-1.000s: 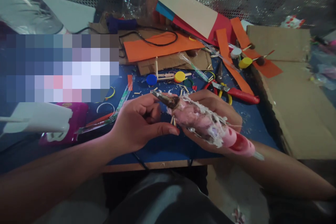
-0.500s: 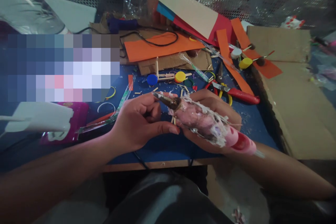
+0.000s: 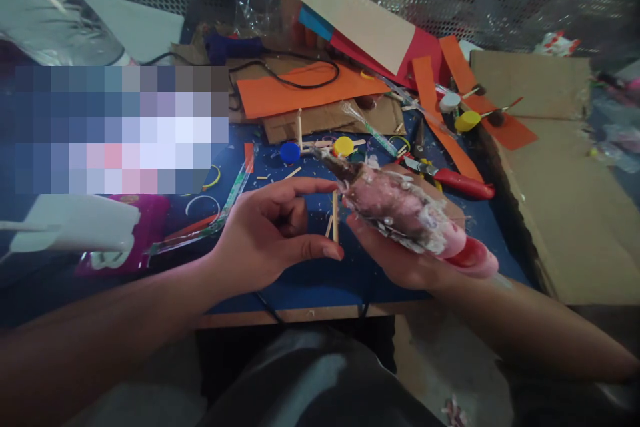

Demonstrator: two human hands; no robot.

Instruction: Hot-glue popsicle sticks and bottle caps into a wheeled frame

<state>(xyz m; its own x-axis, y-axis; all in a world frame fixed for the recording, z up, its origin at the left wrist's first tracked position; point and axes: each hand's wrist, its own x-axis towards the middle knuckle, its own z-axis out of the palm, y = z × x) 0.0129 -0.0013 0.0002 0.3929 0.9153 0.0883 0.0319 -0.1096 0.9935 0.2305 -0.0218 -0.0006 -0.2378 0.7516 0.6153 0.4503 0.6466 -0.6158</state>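
Left hand [image 3: 260,230]: holding stick [image 3: 335,215] between spread thumb and forefinger.
Right hand [image 3: 395,263]: wrapped round glue gun [image 3: 387,203].
Red tool [image 3: 463,184]: just beyond right hand.

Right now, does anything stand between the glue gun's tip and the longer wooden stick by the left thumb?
Yes, in this view the left forefinger crosses between the tip of the glue gun and the longer wooden stick. Nothing else visible does; depth is unclear.

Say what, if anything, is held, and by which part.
Right hand: pink glue gun, from below its body, exact grip hidden. Left hand: stick between thumb and forefinger; can't tell if gripped.
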